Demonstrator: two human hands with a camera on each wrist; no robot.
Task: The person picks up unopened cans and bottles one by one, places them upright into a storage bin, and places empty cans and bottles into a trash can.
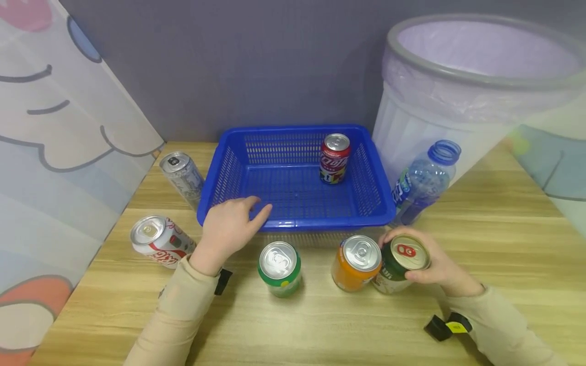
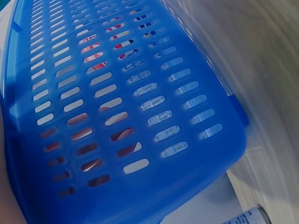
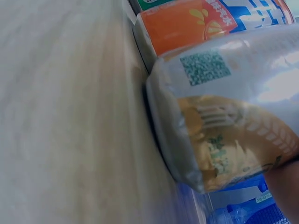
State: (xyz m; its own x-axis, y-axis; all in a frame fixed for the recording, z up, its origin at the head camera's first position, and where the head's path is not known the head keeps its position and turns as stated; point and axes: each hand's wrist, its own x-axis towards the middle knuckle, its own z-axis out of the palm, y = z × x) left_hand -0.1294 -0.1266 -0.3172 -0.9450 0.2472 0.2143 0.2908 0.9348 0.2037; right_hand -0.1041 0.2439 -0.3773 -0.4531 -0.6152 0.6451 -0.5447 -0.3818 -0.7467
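Observation:
At the near left corner of the blue plastic basket [image 1: 296, 223], my left hand [image 1: 229, 223] reaches over the rim with its fingers relaxed, holding nothing visible. Through the slots in the left wrist view, fingers [image 2: 122, 134] show inside the basket. My right hand [image 1: 432, 262] grips a green and white drink can [image 1: 389, 282] with a gold lid and red tab, thumb on the near side. Beside it an orange soda can [image 1: 350, 272] stands upright, very close. A green soda can [image 1: 280, 272] stands before the basket. Inside the basket is a red cola can [image 1: 334, 160].
Left of the basket are a silver-grey can [image 1: 183, 175] and a white and red cola can [image 1: 162, 241]. An uncapped clear bottle [image 1: 423, 178] stands at the basket's right. Behind it rises a lined white bin [image 1: 426, 117]. The wooden table [image 1: 293, 335] meets a grey partition [image 1: 238, 66].

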